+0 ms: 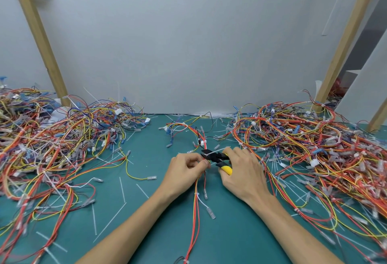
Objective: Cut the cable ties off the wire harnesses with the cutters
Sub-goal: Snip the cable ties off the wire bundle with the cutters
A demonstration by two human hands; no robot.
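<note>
A wire harness (196, 205) of red, orange and yellow wires runs up the middle of the green mat. My left hand (184, 171) pinches its wires just below a white cable tie (215, 151). My right hand (240, 171) grips the cutters (217, 159), which have black jaws and yellow handles. The jaws point left and sit at the tie on the harness. The tie's loose tail sticks out to the right over the cutters. Further white ties show on the harness lower down.
A big tangle of harnesses (52, 142) covers the left of the green mat (146, 211), and another pile (314, 142) covers the right. Cut white tie scraps (122, 189) lie scattered on the mat. Wooden posts (39, 39) and a white wall stand behind.
</note>
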